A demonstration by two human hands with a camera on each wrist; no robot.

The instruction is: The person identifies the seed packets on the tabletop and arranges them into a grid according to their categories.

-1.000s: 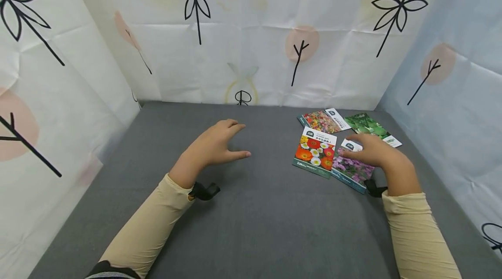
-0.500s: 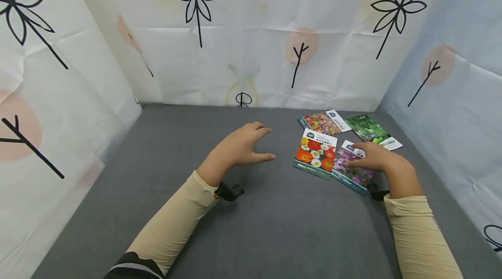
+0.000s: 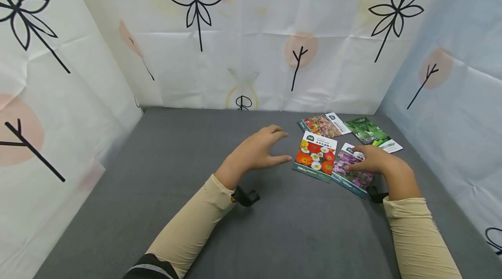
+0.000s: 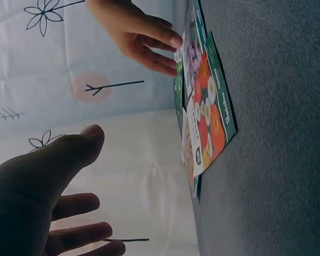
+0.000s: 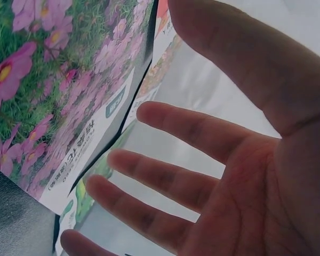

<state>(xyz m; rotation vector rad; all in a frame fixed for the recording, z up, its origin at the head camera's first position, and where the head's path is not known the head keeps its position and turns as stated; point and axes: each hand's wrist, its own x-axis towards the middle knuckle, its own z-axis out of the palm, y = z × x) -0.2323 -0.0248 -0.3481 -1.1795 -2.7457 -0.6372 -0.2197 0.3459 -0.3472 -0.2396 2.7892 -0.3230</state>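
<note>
Flat flower seed packets lie grouped on a grey cloth-covered table (image 3: 251, 235). My right hand (image 3: 374, 160) hovers over the pink-flower seed packet (image 3: 347, 174), fingers spread and holding nothing. In the right wrist view, that pink-flower packet fills the left side, below the extended fingers (image 5: 186, 133). My left hand (image 3: 260, 150) is raised just left of the orange-and-white-flower seed packet (image 3: 315, 157), thumb and fingers apart with nothing between them. From the left wrist view, the thumb (image 4: 80, 149) and fingertips are well apart from the packets.
Behind these lie a mixed-flower seed packet (image 3: 323, 125) and a green-leaf seed packet (image 3: 368, 130). White printed fabric walls (image 3: 251, 52) close in the table's back and sides.
My left hand has moved right across the table, toward the packets. The right hand has shifted slightly right and lower over the pink-flower packet. The packets have stayed put.
</note>
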